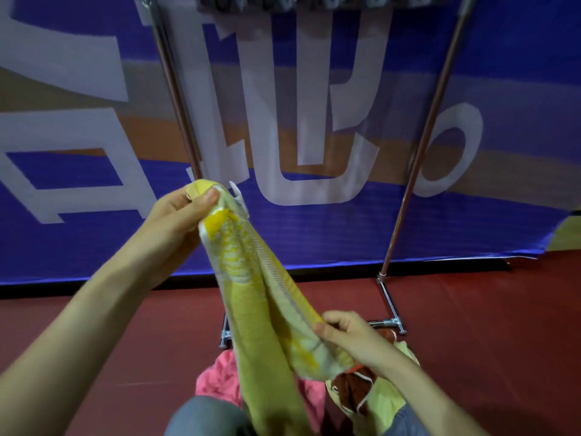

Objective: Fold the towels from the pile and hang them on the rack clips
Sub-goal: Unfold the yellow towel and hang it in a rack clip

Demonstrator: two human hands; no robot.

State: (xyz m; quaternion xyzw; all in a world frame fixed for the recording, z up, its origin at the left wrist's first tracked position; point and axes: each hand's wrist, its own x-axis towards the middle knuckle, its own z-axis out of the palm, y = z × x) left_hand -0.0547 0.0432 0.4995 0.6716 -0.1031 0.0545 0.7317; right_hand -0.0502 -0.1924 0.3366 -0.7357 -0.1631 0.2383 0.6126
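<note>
Banner [314, 234], blue, lettered, behind the rack [430, 133]. Yellow towel [248, 297] before the rack, bunched lengthwise; fold apparently under way. Towel pile [217, 379] at the rack's foot. Left hand [176, 215] pinches the towel's upper end; right hand [349, 338] grips a lower edge. Clips [314, 1] on the rack's top bar — next, probably match edges, then lift there.

Top edge crops blurred rack clips [314, 1]; towel [251, 309] half hides pile [217, 379].

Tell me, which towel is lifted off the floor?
The long yellow towel, held by the left hand at its top and the right hand lower down. The pink towel and the brown towel lie heaped below.
</note>
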